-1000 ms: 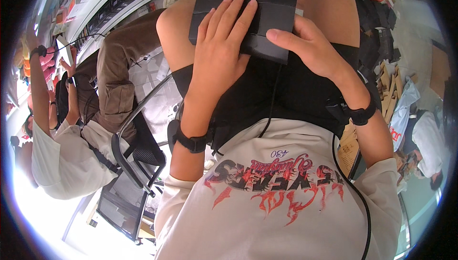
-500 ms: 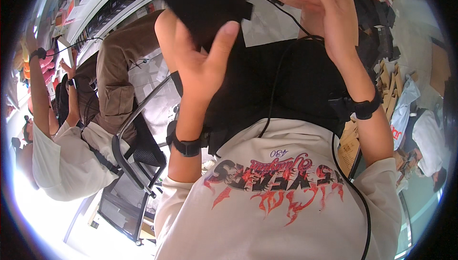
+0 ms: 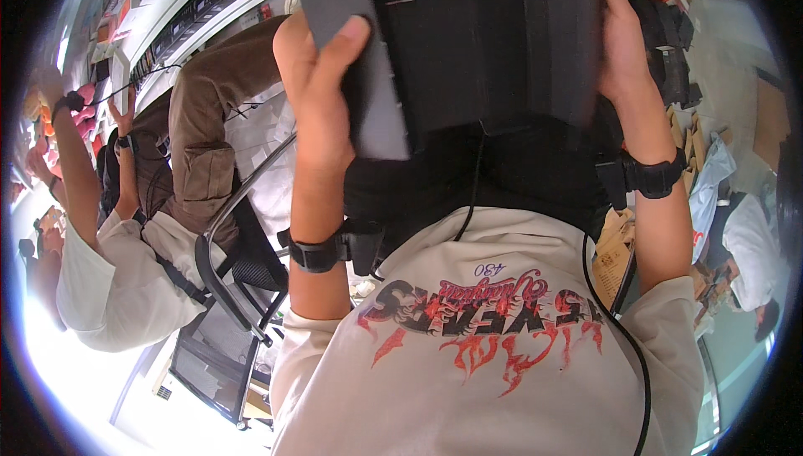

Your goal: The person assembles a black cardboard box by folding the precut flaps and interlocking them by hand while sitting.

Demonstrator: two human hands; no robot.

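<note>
Between my hands, above my lap, is a black cardboard box (image 3: 493, 54), partly folded, with side panels and small slots near the top of the picture. Its upper end runs out of view. My left hand (image 3: 316, 92) grips the left panel, thumb lying on its face and fingers hidden behind. On the opposite side my right hand (image 3: 623, 50) holds the right edge, slightly blurred, its fingers mostly covered by the black card. Each wrist wears a black strap.
To my left sits another person in brown trousers (image 3: 205, 121), holding a white box (image 3: 120, 79) beside a metal-framed chair (image 3: 222, 276). Shelves (image 3: 201, 17) stand beyond. At my right are brown cardboard pieces (image 3: 615, 247), a white plastic bag (image 3: 711, 180) and black pieces (image 3: 673, 63).
The black box has come down and opened out toward me. My right hand, apart from it before, now holds its right side; my left hand has shifted left.
</note>
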